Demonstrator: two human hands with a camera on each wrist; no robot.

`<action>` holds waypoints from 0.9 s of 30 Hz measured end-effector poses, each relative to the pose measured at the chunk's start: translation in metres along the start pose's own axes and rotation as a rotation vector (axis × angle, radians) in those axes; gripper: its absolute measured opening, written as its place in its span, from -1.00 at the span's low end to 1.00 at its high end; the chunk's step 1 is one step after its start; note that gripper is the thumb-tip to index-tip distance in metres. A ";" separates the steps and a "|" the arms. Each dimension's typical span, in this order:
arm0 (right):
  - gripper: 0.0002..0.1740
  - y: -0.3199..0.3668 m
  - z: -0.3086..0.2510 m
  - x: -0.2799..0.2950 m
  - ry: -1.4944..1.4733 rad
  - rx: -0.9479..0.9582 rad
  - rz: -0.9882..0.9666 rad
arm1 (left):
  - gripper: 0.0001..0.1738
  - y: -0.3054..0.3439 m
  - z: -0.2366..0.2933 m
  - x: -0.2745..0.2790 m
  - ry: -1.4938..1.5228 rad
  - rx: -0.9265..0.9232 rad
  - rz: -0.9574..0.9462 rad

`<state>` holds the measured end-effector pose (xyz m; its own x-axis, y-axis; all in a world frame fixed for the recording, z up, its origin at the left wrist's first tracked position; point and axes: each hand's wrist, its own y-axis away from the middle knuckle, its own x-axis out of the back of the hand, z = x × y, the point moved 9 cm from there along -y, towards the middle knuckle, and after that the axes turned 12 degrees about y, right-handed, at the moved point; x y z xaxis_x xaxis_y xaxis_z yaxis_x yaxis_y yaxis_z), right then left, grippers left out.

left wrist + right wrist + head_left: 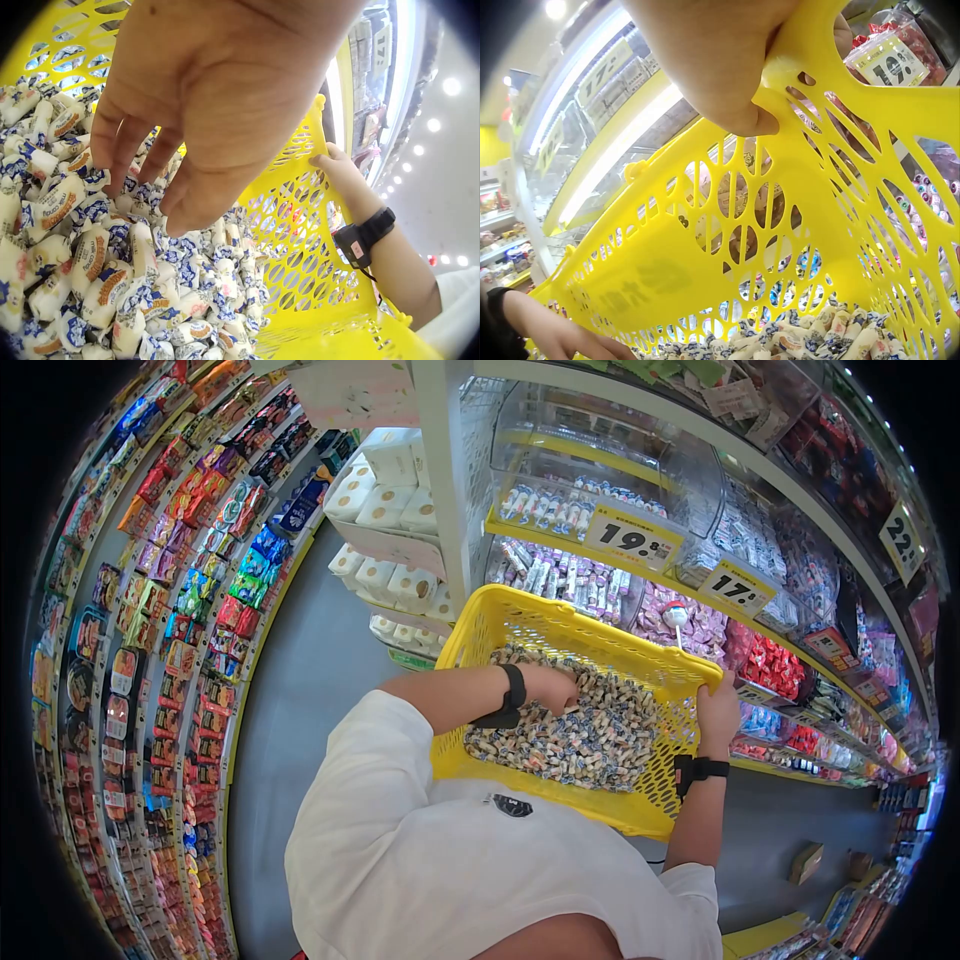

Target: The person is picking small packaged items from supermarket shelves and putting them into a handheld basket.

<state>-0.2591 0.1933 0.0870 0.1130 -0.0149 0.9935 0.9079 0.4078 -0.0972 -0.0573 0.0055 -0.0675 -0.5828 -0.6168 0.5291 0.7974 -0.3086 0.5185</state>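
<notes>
A yellow plastic basket (570, 618) with oval holes in its walls is in front of me, its floor covered by a thick layer of wrapped milk candies (590, 735). My left hand (548, 688) reaches inside over the far left part of the pile. In the left wrist view its fingers (124, 150) point down, loosely bent and spread, with the tips among the white, blue-and-orange printed wrappers (82, 259). My right hand (717, 712) grips the basket's right rim; the right wrist view shows the thumb (757, 120) on the inner side of that rim.
Shelves of bagged and loose sweets stand beyond the basket, with a price sign (632, 538) on a yellow edge. White packages (385, 505) are stacked left of them. Across the grey floor (290, 690), a long snack shelf (210, 590) curves along the left. A small box (806, 863) lies at right.
</notes>
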 end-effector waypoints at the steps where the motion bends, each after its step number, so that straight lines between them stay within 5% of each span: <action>1: -0.44 0.000 0.000 -0.001 0.007 -0.003 -0.014 | -0.62 0.002 0.001 0.000 0.010 0.005 0.006; 6: -0.44 0.001 -0.001 0.001 0.005 -0.012 -0.016 | -0.89 0.014 0.014 0.010 0.022 -0.039 0.029; 11: -0.46 0.002 0.000 0.001 -0.001 -0.009 -0.007 | -0.74 0.007 0.006 0.010 -0.024 -0.084 0.112; 13: -0.47 0.002 0.000 0.002 -0.004 -0.008 0.001 | -0.88 0.005 0.005 0.009 -0.109 -0.034 0.107; 27: -0.45 0.002 0.000 0.000 0.004 -0.005 -0.011 | -0.91 0.004 -0.004 0.005 -0.265 0.087 0.151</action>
<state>-0.2572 0.1947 0.0872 0.1045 -0.0231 0.9943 0.9113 0.4026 -0.0864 -0.0560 -0.0022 -0.0655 -0.4881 -0.4375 0.7552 0.8685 -0.1578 0.4699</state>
